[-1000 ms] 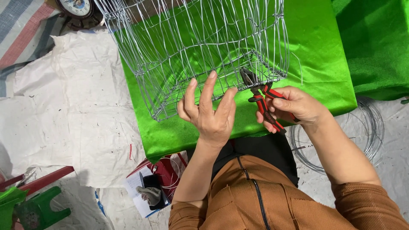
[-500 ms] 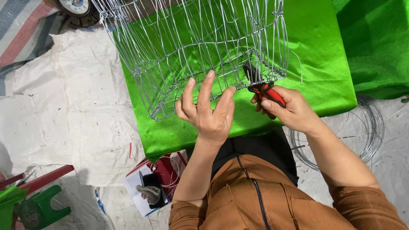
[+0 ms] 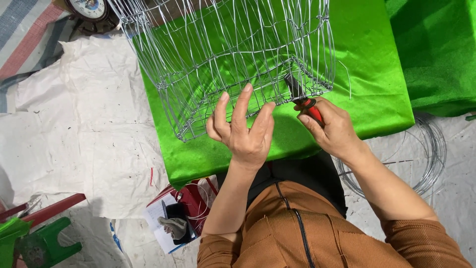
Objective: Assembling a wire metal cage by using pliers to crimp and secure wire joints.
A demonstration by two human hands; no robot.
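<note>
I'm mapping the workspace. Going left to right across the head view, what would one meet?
Green stool → white sheet → left hand → pliers → right hand → wire coil. The wire cage spans the middle, so it is left out.

Silver wire cage (image 3: 233,59) on bright green cloth (image 3: 377,74), red-handled black pliers (image 3: 303,100), rust-brown ribbed sleeves (image 3: 426,238), white floor sheet (image 3: 69,129), grey, red and blue striped mat (image 3: 29,44), green stool (image 3: 42,245).

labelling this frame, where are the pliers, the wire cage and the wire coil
pliers (image 3: 303,101), head view, on the red handle by the pivot
wire cage (image 3: 198,74), head view, on its side mesh
wire coil (image 3: 431,149), head view, on its right loop
</note>
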